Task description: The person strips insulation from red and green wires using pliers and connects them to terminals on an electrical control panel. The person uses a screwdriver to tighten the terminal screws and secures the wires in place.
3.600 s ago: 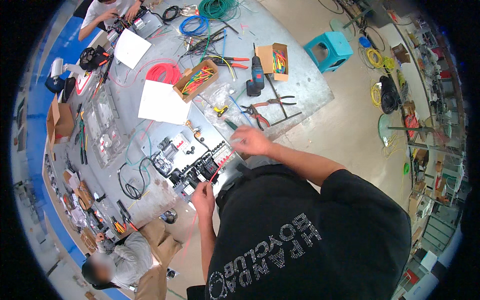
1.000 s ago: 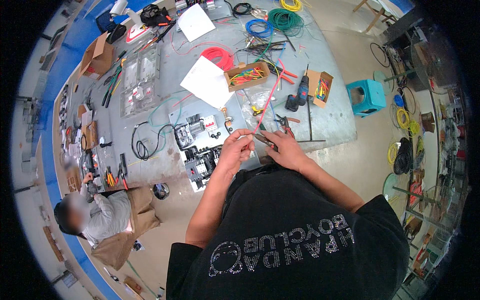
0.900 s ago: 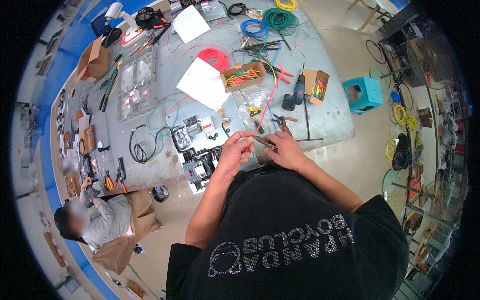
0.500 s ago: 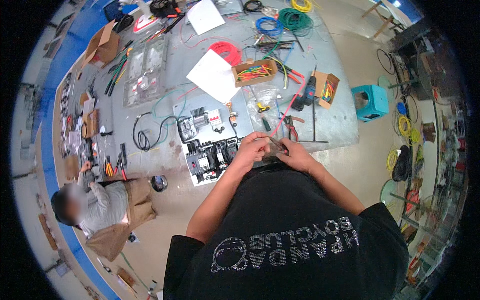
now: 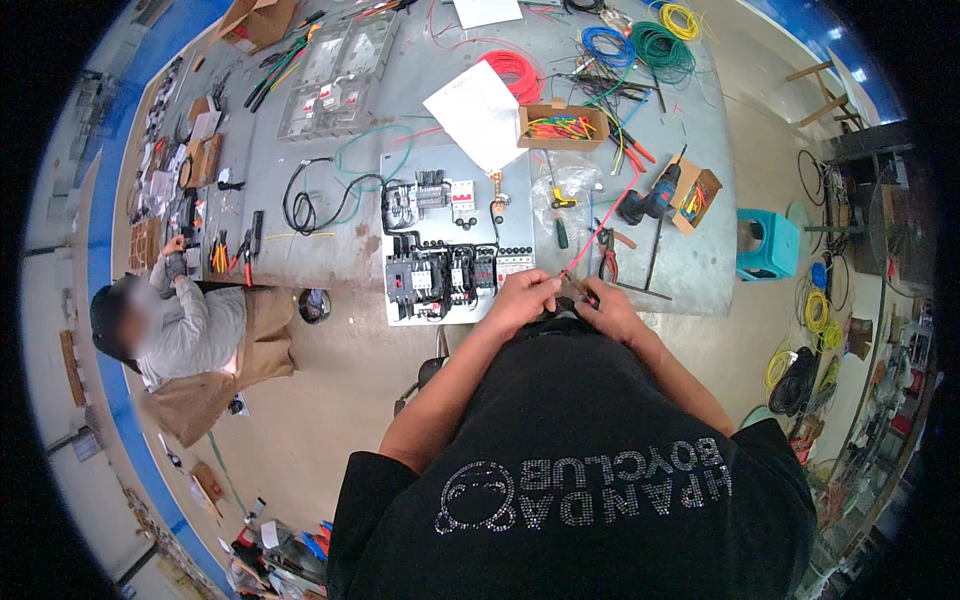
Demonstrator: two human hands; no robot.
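Observation:
Near the table's front edge, my left hand [image 5: 528, 300] is closed with its fingertips pinched on a red wire [image 5: 607, 212]. Close on its right, my right hand [image 5: 612, 312] is closed around a small dark hand tool [image 5: 580, 288], whose tip meets the wire end between both hands. The exact kind of tool is too small to make out. To the left of my hands lies a mounting plate [image 5: 425, 165] carrying contactors [image 5: 425, 280], a terminal block and a breaker [image 5: 463, 196], with black wiring. Red-handled pliers [image 5: 608, 262] lie just beyond my right hand.
A cordless drill [image 5: 650, 200], a box of coloured sleeves [image 5: 563, 142], a smaller box [image 5: 697, 198] and a paper sheet [image 5: 475, 118] lie on the table [image 5: 330, 265]. Wire coils sit at the back. A blue stool [image 5: 767, 245] stands right; a co-worker [image 5: 190, 325] sits left.
The view has shifted, so the table and its contents appear farther right and the plate sits higher in the picture. Both hands stay together at the wire end and keep their hold.

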